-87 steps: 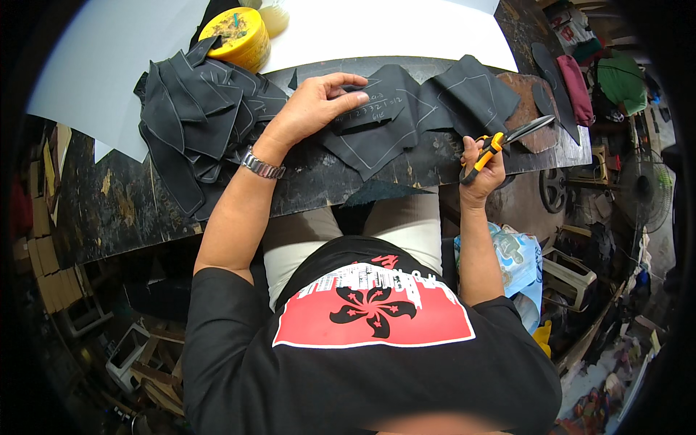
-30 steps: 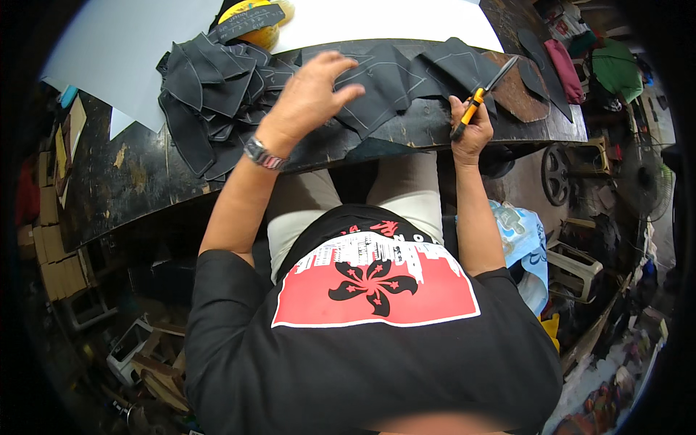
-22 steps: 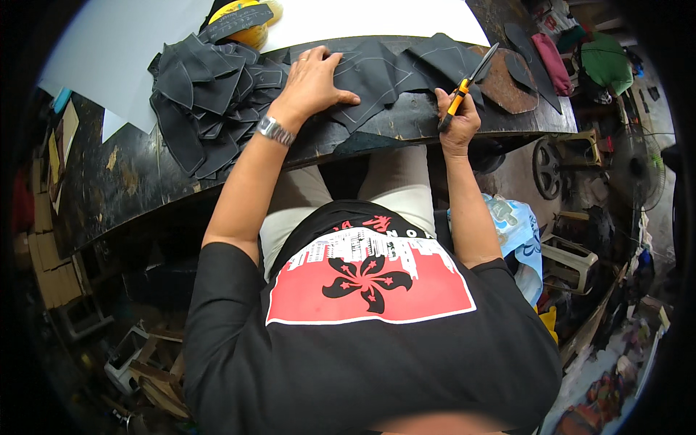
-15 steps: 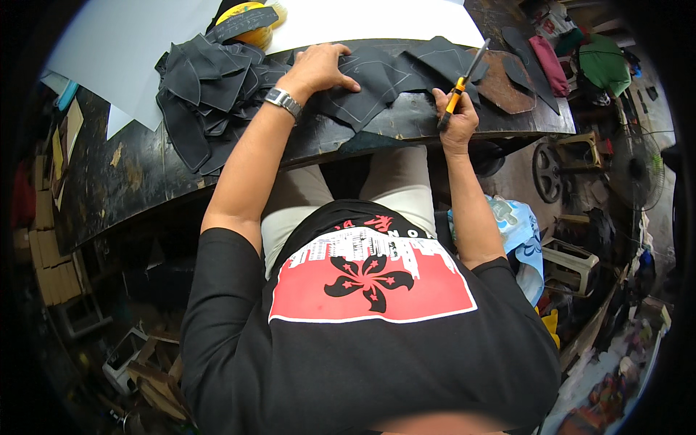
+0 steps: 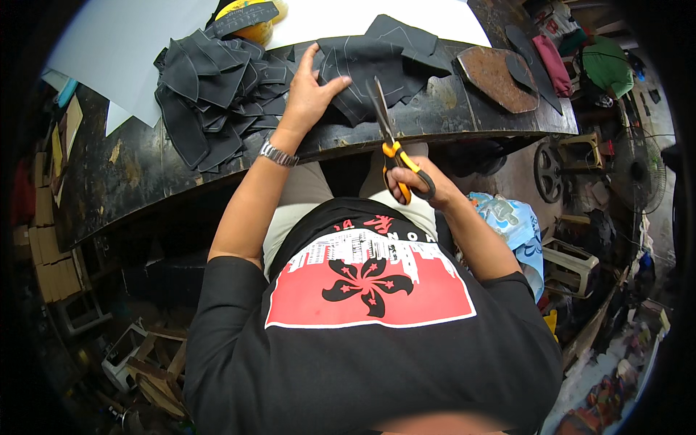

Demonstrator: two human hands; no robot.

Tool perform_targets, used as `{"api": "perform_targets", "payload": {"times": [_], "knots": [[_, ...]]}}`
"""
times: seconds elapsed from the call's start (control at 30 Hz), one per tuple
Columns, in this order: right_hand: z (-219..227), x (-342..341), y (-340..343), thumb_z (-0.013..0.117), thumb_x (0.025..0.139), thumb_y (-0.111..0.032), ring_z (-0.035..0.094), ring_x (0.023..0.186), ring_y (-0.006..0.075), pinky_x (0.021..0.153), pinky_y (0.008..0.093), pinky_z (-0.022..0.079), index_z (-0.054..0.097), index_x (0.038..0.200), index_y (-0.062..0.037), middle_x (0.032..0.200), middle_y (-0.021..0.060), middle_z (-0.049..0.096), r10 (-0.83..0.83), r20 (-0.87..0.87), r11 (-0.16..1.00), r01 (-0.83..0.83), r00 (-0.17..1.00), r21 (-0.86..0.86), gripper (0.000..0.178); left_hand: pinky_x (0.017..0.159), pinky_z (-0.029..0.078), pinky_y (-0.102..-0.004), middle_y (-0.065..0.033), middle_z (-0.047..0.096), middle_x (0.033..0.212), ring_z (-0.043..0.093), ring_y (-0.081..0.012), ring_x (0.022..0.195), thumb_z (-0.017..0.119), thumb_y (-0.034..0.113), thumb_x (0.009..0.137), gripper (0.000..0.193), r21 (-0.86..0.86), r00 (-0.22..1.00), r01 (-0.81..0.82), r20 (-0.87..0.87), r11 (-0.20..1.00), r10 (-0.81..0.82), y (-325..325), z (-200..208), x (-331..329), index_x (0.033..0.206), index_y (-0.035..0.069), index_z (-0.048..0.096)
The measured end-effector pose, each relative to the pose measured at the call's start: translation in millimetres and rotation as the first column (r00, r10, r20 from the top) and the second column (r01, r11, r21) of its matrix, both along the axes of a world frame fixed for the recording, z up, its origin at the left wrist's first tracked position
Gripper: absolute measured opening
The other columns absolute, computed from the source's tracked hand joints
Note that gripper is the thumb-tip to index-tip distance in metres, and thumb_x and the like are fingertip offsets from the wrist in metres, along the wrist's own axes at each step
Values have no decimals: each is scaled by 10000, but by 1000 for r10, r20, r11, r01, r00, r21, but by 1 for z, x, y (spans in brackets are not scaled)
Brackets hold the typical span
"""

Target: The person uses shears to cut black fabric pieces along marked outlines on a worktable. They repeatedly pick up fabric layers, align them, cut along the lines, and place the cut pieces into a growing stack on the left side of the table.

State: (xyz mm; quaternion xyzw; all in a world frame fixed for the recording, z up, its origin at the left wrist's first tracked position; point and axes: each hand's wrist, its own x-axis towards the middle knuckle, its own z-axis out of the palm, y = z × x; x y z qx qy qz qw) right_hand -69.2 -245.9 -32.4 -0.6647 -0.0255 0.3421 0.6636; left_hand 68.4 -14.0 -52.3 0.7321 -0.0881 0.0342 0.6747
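A pair of scissors (image 5: 392,144) with yellow and black handles is gripped in my right hand (image 5: 417,183), just off the table's near edge. Its blades point away from me toward the black sheet material (image 5: 366,76), which carries white drawn outlines and lies folded over itself. At the left side of that sheet is my left hand (image 5: 312,98), thumb and index finger spread wide. Whether its other fingers press on the material cannot be made out. Left of this hand lies a heap of cut black pieces (image 5: 210,80) with pale edge lines.
The dark, worn table (image 5: 138,177) spans the far side. White sheets (image 5: 130,51) cover its back. A yellow roll (image 5: 250,18) sits behind the heap. At right are a brown board (image 5: 500,80), a pink pouch (image 5: 552,65) and, beyond, a fan (image 5: 638,167).
My right hand has come left and toward me, turning the scissors to point far-left. The sheet material has shifted and bunched leftward, off the brown board. My left hand has moved slightly toward me.
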Motion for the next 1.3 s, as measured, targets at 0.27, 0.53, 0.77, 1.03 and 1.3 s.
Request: {"api": "perform_targets", "payload": {"times": [0.27, 0.53, 0.77, 1.03, 1.3], "knots": [[-6, -24, -57, 663, 837, -409, 544, 651, 97, 613, 246, 449, 586, 814, -29, 708, 17, 568, 294, -215, 922, -336, 931, -195, 389, 971, 449, -296, -106, 587, 1240, 580, -131, 1031, 771, 11, 731, 763, -191, 984, 176, 32, 966, -173, 5, 18, -38, 1407, 71, 422], [2, -21, -47, 695, 831, -402, 552, 689, 85, 625, 233, 445, 583, 904, -23, 750, 12, 564, 235, -135, 953, -255, 963, -164, 402, 850, 498, -228, -54, 657, 1094, 605, -98, 957, 763, 22, 744, 450, -154, 943, 282, -139, 947, -303, 4, 19, -61, 1180, 39, 654], [13, -16, -35, 707, 806, -442, 545, 642, 75, 588, 220, 434, 592, 900, -18, 720, 3, 565, 206, -158, 963, -229, 966, -145, 450, 931, 456, -253, -84, 637, 1156, 597, -139, 1023, 797, 54, 703, 554, -37, 964, 265, 0, 963, -265, 6, 22, -66, 1231, 69, 628], [19, -22, -33, 705, 769, -510, 555, 645, 79, 563, 209, 428, 593, 897, 2, 718, 12, 571, 213, -142, 972, -224, 967, -70, 540, 868, 488, -238, -77, 605, 1125, 589, -122, 956, 785, 59, 707, 620, -5, 953, 302, -7, 953, -302, 6, 29, -69, 1292, 107, 588], [18, -30, -32, 717, 787, -469, 509, 541, 63, 489, 194, 384, 590, 835, -2, 630, 5, 535, 135, -154, 977, -158, 979, -143, 487, 1019, 381, -269, -90, 590, 1253, 542, -148, 1131, 774, 57, 718, 634, 24, 947, 321, -13, 947, -321, 11, 33, -71, 1315, 58, 562]]}}
